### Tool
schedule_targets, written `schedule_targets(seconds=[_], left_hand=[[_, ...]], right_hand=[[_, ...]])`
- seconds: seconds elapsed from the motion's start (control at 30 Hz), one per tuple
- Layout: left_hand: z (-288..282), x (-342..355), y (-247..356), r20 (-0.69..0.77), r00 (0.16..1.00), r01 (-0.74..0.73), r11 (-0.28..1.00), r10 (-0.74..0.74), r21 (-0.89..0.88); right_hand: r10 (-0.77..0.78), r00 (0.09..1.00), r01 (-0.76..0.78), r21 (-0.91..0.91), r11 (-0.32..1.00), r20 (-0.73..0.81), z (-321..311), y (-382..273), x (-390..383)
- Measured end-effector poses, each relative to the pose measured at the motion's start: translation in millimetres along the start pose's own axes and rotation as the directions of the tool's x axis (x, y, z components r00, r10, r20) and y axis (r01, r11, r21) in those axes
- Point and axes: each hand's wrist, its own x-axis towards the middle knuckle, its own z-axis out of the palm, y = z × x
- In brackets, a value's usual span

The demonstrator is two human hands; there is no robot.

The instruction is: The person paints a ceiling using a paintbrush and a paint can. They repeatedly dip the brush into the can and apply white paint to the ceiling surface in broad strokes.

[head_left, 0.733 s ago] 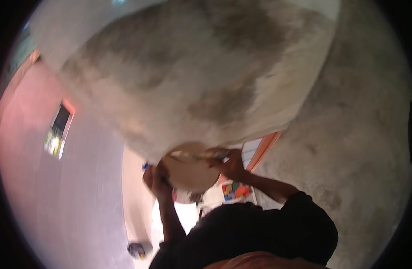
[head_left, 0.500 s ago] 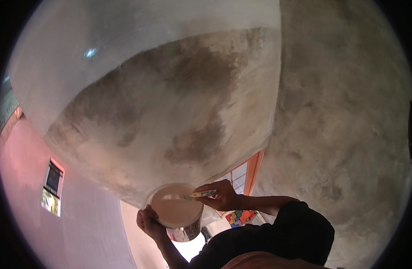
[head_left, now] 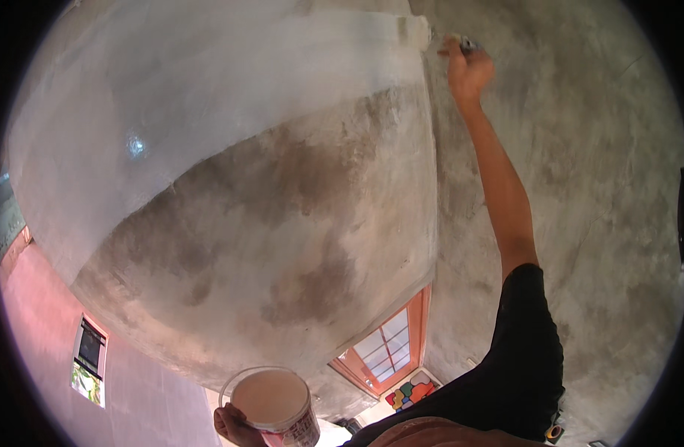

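Observation:
My right hand is raised high on a stretched-out arm, its fingers closed round a paintbrush. The brush end is at the corner where two walls meet, beside the whitish painted part of the left wall; motion blur hides whether the bristles touch. Low down, my left hand grips the rim and side of a clear plastic bucket. Pale, creamy paint fills much of it. Between the hands spreads the blotchy grey-brown bare wall.
Another bare cement wall rises on the right. Below the corner stands an orange-framed door with glass panes, near a multicoloured mat. At the left, a pinkish wall holds a small window.
My right hand has swung up from over the bucket to the top of the corner, brush in hand. The bucket and my left hand now appear lower in view.

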Motion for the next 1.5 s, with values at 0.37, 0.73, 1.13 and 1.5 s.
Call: schedule_targets(seconds=[0.37, 0.73, 1.13, 1.5], left_hand=[[-16, -13, 31, -0.072, 0.997, -0.016, 0.995, 0.023, 0.098], [-10, -23, 44, -0.147, 0.989, 0.01, 0.991, 0.01, 0.131], [-3, -22, 50, -0.211, 0.977, 0.018, 0.976, 0.029, 0.215], [-10, -19, 41, -0.238, 0.971, 0.034, 0.963, 0.032, 0.267]], right_hand=[[-0.051, 0.997, 0.018, -0.441, 0.897, -0.063, 88, 88, 84], [-0.212, 0.976, 0.154, -0.531, 0.833, -0.049, 129, 119, 113], [-0.318, 0.946, 0.233, -0.565, 0.792, -0.056, 133, 136, 126], [-0.273, 0.959, 0.278, -0.416, 0.866, 0.071, 145, 64, 81]])
